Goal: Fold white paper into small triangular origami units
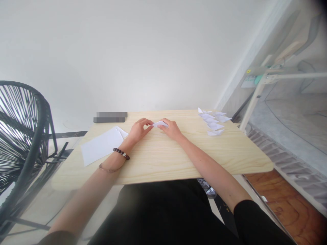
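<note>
Between my two hands, just above the middle of the table, is a small folded white paper piece (159, 124) with a pointed left end. My right hand (171, 129) grips its right side between thumb and fingers. The thumb and fingertips of my left hand (140, 129) pinch the pointed left tip. Several folded white paper boats (211, 121) stand in rows at the right of the table. To the left of my left hand lie flat sheets of white paper (100, 146), partly overlapping.
The light wood table (158, 163) stands against a white wall. Two dark blurred-out objects (109, 117) lie at its back left edge. A black woven chair (22, 136) is on the left. At the right is a white metal frame (252, 98) beside a curtain.
</note>
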Demonstrator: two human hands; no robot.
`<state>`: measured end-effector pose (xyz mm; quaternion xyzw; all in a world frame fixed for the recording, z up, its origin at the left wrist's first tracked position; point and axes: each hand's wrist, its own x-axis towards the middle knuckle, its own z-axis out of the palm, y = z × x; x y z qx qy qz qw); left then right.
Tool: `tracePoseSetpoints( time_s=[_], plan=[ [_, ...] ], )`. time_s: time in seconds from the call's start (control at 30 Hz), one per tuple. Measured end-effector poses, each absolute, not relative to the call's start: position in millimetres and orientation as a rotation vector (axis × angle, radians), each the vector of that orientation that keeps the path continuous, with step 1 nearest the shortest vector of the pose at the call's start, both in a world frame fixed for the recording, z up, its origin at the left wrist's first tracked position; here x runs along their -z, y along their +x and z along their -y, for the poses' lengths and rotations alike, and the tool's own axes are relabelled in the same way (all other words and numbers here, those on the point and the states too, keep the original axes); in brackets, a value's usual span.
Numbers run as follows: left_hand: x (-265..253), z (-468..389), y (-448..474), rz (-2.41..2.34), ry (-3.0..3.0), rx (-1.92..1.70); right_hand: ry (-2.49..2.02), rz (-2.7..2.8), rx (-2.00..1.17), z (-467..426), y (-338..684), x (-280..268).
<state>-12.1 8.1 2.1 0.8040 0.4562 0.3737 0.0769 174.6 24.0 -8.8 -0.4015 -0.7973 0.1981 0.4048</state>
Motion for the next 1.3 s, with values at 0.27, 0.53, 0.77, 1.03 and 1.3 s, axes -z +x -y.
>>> tracePoseSetpoints(
  time_s=[0.27, 0.53, 0.77, 1.03, 1.3],
  plan=[
    [4.3, -13.8, -15.4, -1.299, 2.408, -1.124, -0.982, 2.112, -0.386, -23.4, 175.2, 9.1],
    [4.4, -14.1, -14.5, -1.291, 2.329, -0.999, -0.959, 2.115, -0.375, -24.6, 175.4, 11.2],
    [3.2, -13.5, -13.6, -1.32, 2.249, -1.065, -0.965, 2.081, -0.42, -24.0, 173.8, 10.2],
    [0.2, -9.3, -11.3, -1.409, 2.143, -1.024, -1.018, 2.043, -0.497, -25.1, 172.7, 10.8],
    [2.1, -9.2, -12.6, -1.33, 2.082, -1.104, -1.013, 2.028, -0.531, -23.1, 173.7, 8.9]
  ],
)
